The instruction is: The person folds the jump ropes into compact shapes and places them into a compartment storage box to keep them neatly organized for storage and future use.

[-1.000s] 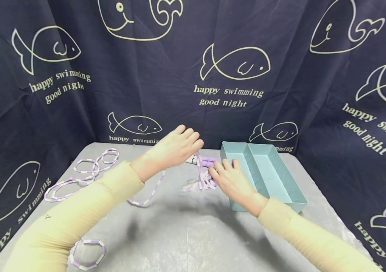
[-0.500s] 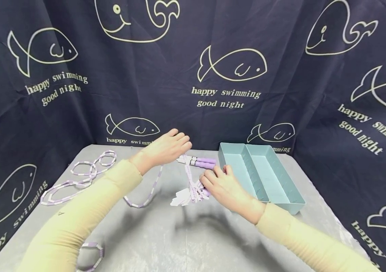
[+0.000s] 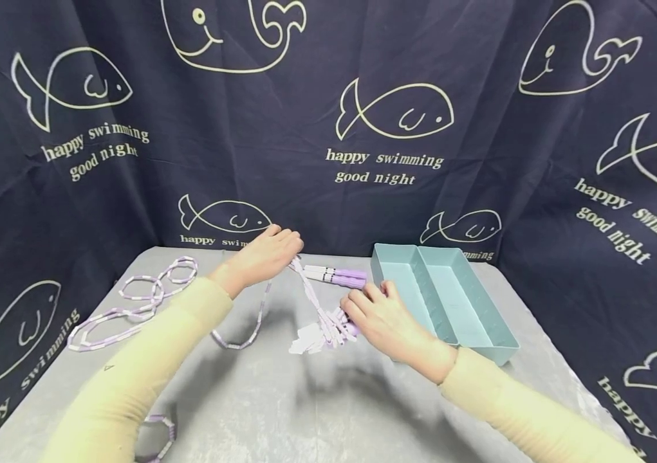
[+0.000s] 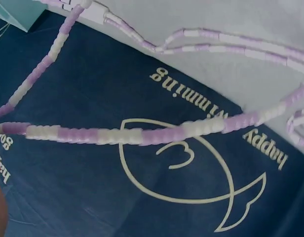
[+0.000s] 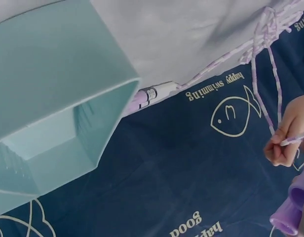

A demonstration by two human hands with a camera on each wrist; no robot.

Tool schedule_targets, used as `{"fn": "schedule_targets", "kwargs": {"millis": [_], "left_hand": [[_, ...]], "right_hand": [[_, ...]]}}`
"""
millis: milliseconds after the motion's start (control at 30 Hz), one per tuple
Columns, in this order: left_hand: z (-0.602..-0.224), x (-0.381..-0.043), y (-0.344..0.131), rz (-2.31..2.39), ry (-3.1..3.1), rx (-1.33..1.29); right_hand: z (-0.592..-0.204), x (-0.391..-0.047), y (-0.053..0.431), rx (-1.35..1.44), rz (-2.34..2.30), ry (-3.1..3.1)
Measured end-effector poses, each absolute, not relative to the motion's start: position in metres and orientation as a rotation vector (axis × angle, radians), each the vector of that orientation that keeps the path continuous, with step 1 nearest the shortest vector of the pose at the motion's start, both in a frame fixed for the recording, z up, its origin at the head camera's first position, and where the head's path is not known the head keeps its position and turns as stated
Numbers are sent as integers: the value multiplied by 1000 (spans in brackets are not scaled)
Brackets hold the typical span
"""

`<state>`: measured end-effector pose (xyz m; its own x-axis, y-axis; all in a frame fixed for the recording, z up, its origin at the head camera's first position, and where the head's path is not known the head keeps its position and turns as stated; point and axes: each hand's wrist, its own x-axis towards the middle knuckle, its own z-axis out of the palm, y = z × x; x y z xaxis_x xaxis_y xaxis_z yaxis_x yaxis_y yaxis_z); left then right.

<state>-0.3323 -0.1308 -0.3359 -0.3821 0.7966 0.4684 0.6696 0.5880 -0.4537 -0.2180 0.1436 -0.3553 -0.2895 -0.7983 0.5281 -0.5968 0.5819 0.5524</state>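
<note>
Both hands are busy above the counter point(image 3: 282, 405): the left hand point(image 3: 262, 256) pinches a strand point(image 3: 309, 290) of purple and white beaded rope between curled fingers and thumb, and the right hand point(image 3: 383, 321) grips a pair of purple handles point(image 5: 286, 217). Between the hands the strand slants down, near and to the right, from the left fingers to a bundle point(image 3: 336, 328) of rope wound about the handles, just left of the right fingers. Pale yellow sleeves point(image 3: 131, 379) reach in from the near side. At the near left, partly hidden by the left sleeve, a loop point(image 3: 172, 432) of beaded rope lies on the counter. Farther off, a slack curve point(image 3: 237, 346) of rope shows below the left hand. More coils point(image 3: 125, 313) spread over the left side. On the right stands a blue-green box point(image 3: 496, 354) with two long compartments, its near left part hidden behind the right hand. Just left of its far end lie two more handles point(image 3: 347, 278), purple with white ends pointing left. At the back hangs a dark blue curtain point(image 3: 293, 128) printed with pale fish, whales and lettering.
</note>
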Motion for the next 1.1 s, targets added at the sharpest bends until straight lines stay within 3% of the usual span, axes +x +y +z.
{"fn": "schedule_targets", "kwargs": {"millis": [433,1100], "left_hand": [[-361,-337,-141,93,-2280,-1085],[-395,-307,-120,200,-2331,-1094]], "right_hand": [[-348,-219,146,1172,-16,-1916],[-313,-231,161,934,219,-2100]]}}
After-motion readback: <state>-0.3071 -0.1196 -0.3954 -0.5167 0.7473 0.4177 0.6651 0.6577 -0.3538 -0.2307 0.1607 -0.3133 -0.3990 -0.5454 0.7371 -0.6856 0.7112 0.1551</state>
